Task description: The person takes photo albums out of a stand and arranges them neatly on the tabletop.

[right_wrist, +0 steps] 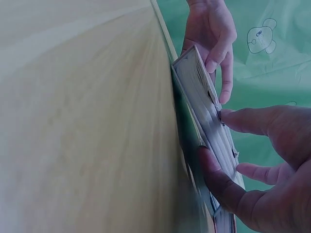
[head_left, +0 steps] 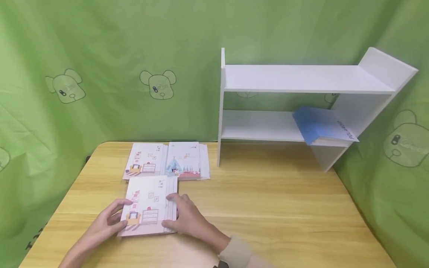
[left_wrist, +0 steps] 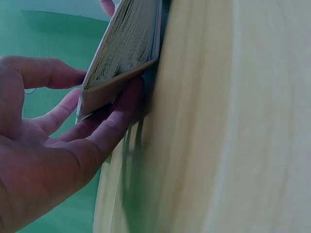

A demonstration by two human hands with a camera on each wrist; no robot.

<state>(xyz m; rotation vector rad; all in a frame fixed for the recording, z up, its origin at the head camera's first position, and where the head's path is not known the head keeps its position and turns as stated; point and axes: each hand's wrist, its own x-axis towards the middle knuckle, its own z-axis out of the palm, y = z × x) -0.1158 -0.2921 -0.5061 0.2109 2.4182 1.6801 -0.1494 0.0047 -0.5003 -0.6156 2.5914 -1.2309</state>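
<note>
A book (head_left: 147, 203) with a white cover and a drawing of a room lies over the table at the front left. My left hand (head_left: 106, 219) grips its left edge. In the left wrist view, the fingers and thumb bend around the brown spine side of the book (left_wrist: 109, 92), and many page edges show. At the opposite edge, my right hand (head_left: 189, 216) holds the book between thumb and fingers. The right wrist view shows the page side of the book (right_wrist: 204, 104) tilted between both hands.
Behind the held book lie a book with a matching room drawing (head_left: 144, 158) and one with a blue tent (head_left: 184, 160). A white two-tier shelf (head_left: 288, 124) stands at the back right. A blue-and-white POLAROID book (head_left: 321, 124) leans on its lower tier. Green curtain (head_left: 114, 44) surrounds the wooden table (head_left: 268, 208).
</note>
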